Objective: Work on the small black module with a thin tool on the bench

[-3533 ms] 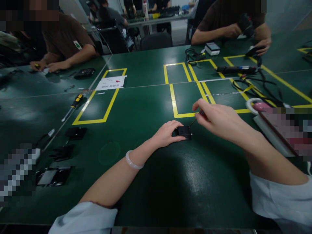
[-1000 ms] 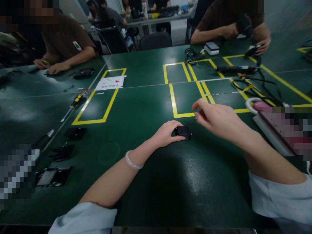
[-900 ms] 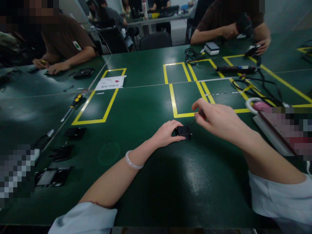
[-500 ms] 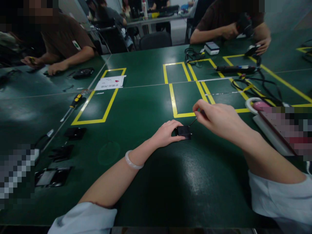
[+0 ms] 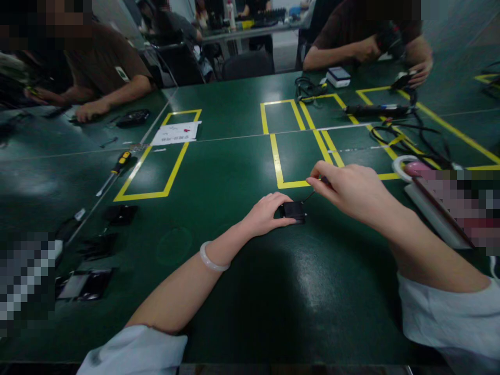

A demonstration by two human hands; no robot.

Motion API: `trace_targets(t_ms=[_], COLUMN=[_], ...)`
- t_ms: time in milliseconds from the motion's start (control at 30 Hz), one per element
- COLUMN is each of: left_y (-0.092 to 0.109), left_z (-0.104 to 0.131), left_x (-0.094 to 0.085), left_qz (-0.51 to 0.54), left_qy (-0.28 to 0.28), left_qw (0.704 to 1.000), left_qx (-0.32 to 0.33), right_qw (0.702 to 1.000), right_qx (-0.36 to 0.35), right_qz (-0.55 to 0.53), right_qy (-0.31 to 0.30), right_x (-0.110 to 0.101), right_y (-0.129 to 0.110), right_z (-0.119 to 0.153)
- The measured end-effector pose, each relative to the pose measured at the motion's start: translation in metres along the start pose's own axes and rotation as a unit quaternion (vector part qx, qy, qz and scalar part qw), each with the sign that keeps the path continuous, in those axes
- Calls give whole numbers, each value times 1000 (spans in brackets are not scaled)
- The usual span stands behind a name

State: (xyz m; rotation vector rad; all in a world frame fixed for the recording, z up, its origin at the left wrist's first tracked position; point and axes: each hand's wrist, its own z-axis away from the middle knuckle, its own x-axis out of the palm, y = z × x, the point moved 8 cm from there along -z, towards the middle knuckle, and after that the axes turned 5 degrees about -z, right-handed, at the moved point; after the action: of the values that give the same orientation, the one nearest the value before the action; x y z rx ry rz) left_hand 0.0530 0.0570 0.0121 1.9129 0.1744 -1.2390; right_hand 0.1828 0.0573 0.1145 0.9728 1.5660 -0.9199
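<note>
A small black box-shaped part lies on the green table, with small bright screws or pins at its right side. My left hand grips it from the left, thumb at the near side and fingers at the far side. My right hand is closed round a small screwdriver; its handle is mostly hidden in the fingers. The thin dark shaft slants down to the part's far right corner. Whether the tip sits in a screw is too small to tell.
A yellow-black screwdriver and several black parts lie at left. A paper label sits within yellow tape. Right are a tape roll, cables and a black pen-shaped tool. Two people work across the table.
My right hand's fingertips have turned slightly around the screwdriver. My left hand and the black part stay in place. The person at far left has shifted a hand leftward.
</note>
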Motion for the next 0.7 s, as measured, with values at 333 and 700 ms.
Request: trace_targets(t_ms=[333,700], left_y=[0,0], left_z=[0,0], left_x=[0,0], left_qz=[3,1], left_qy=[-1,-1], left_qw=[1000,1000], left_qx=[1,2], right_qw=[1000,1000], right_qx=[-8,-9], right_qz=[-27,-26], right_qy=[-1,-3], right_x=[-1,0], right_y=[-3,-3], right_z=[0,1])
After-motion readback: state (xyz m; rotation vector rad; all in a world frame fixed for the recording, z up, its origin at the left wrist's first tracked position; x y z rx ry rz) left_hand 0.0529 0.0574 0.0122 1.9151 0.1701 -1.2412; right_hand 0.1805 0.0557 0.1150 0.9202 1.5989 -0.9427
